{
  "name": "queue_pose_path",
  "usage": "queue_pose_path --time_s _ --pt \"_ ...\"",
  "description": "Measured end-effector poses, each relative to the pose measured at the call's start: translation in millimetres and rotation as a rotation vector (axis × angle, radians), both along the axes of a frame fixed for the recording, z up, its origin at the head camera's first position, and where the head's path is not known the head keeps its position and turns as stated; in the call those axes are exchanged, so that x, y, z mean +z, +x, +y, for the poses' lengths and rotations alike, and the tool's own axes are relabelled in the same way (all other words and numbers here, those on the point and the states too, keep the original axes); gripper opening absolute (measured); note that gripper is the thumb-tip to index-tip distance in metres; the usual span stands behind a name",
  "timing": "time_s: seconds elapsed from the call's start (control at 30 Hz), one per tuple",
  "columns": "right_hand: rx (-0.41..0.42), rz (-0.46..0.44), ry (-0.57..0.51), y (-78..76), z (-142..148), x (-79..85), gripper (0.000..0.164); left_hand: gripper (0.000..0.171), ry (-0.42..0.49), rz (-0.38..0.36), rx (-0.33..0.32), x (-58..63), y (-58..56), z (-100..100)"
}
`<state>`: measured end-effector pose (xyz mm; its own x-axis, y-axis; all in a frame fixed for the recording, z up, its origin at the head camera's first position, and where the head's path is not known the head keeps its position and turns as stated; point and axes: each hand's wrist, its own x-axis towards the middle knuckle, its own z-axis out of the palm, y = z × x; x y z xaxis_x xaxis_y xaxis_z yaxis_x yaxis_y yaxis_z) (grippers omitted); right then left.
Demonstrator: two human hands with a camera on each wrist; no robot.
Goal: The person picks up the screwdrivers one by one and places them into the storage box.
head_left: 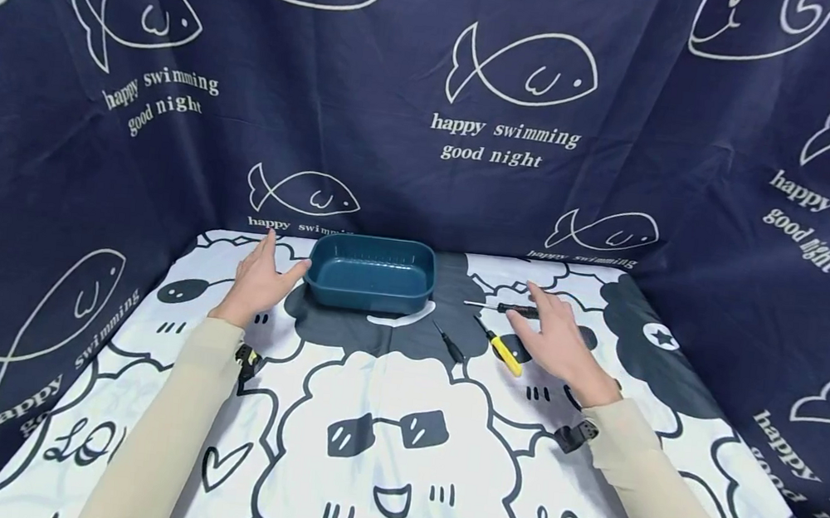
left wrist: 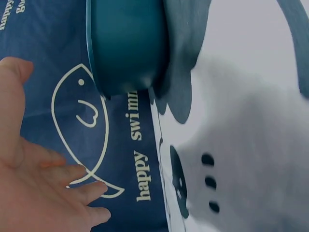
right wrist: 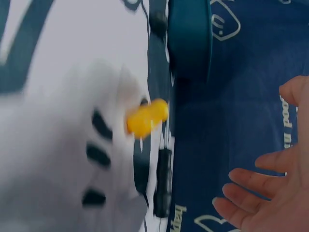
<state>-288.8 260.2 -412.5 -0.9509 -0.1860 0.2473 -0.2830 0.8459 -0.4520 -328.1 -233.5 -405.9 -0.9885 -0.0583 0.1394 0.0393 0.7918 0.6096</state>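
A dark teal rectangular tub [head_left: 369, 298] stands at the back of the table. My left hand [head_left: 260, 282] is just left of it with fingers spread, holding nothing; in the left wrist view the tub's wall [left wrist: 128, 48] is apart from the hand. On the right, my right hand [head_left: 557, 344] hovers with fingers extended over a black-handled screwdriver [head_left: 518, 310] with a long metal shaft. A yellow-handled screwdriver [head_left: 506, 357] lies left of that hand, and a small black screwdriver [head_left: 452, 346] lies farther left. Neither hand visibly grips anything.
A white cloth with black cartoon sheep covers the table [head_left: 398, 432]. Dark blue fabric [head_left: 413, 125] with fish drawings hangs behind it and on both sides. The tub stands close to the back fabric.
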Motion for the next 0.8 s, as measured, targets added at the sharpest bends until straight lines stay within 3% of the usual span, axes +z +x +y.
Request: queue_pose_path --time_s 0.2,0.37,0.53,0.8 --pt "0.062 0.02 -0.038 7.2 -19.1 -7.1 0.07 0.1 0.079 -0.005 0.021 -6.9 -6.9 8.2" --pt "0.107 0.012 -0.055 10.9 -29.6 -14.6 0.064 0.088 0.131 0.055 0.055 -11.4 -9.3 13.8" --pt "0.147 -0.005 -0.078 12.8 -36.9 -21.2 0.061 0.077 0.145 0.097 0.052 -13.9 -11.2 18.5" --pt "0.193 -0.05 -0.103 12.4 -43.5 -26.4 0.059 0.066 0.161 0.088 0.07 -19.4 -11.6 22.8"
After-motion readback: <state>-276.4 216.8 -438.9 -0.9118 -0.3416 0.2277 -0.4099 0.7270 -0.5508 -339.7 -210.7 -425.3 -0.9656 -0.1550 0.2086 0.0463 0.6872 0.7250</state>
